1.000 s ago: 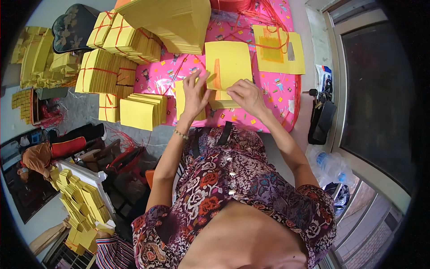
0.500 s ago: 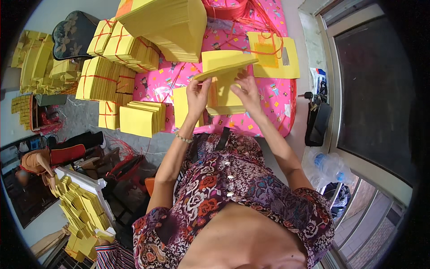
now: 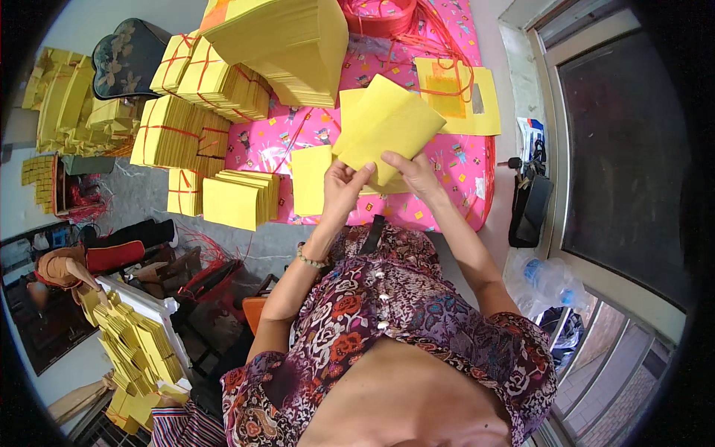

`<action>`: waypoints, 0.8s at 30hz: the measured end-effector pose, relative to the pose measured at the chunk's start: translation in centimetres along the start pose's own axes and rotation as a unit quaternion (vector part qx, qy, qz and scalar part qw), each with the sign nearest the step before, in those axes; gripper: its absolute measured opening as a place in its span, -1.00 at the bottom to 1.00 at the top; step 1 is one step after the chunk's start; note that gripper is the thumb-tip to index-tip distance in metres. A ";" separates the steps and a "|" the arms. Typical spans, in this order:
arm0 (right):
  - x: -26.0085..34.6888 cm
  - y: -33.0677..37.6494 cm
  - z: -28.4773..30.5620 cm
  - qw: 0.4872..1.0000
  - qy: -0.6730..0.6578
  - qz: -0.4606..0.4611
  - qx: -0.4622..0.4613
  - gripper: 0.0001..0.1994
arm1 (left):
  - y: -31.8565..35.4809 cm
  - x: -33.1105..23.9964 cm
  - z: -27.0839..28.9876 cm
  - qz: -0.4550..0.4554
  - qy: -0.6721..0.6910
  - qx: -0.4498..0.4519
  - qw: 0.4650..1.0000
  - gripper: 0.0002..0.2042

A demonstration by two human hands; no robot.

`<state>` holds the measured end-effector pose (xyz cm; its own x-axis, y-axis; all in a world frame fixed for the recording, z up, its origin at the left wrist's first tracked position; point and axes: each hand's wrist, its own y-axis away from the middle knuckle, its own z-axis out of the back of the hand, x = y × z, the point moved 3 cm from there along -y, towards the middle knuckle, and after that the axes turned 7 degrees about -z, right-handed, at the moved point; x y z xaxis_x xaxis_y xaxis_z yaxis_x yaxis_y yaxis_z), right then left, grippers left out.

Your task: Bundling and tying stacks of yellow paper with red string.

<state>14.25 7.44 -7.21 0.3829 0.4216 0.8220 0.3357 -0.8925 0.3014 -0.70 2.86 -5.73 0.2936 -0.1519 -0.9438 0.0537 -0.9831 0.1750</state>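
Note:
Both my hands hold a folded wad of yellow paper (image 3: 395,128), tilted above the table. My left hand (image 3: 344,188) pinches its lower left corner between thumb and fingers. My right hand (image 3: 417,176) has its thumb on the lower right edge, its fingers hidden behind the wad. More yellow paper lies beneath it, mostly covered. Beside my left hand, a smaller yellow stack (image 3: 311,175) lies on the pink patterned tablecloth (image 3: 454,175). A tall pile of yellow paper (image 3: 298,63) stands beyond, to the left of the wad.
Yellow bundles tied with red string (image 3: 175,134) and a fanned row of folded paper (image 3: 237,200) line the table's left side. A red string coil (image 3: 383,18) lies at the back. A yellow sheet with an orange patch (image 3: 480,104) is at right. People handle yellow paper at far left.
The wad has turned from nearly edge-on to showing its broad face. My right hand has closed onto its lower edge, where before its fingers were spread apart from it.

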 end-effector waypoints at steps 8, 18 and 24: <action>3.0 2.3 -1.4 0.981 0.186 0.020 0.056 -0.43 | -1.7 -4.5 1.5 -0.178 -0.211 -0.002 0.961 -0.45; 2.8 2.5 -1.3 0.990 0.136 0.036 0.022 -0.45 | -1.3 -4.5 -0.3 -0.057 -0.013 0.124 0.991 -0.43; 2.8 2.0 -1.4 0.983 0.182 0.032 -0.004 -0.48 | -1.9 -3.8 -0.6 0.004 0.026 0.127 0.991 -0.45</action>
<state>14.77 6.66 -3.60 0.0690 0.2809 0.9573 0.3139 -0.9169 0.2464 -1.35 5.38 -2.35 0.3430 -0.1616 -0.9253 -0.1900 -0.9767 0.1001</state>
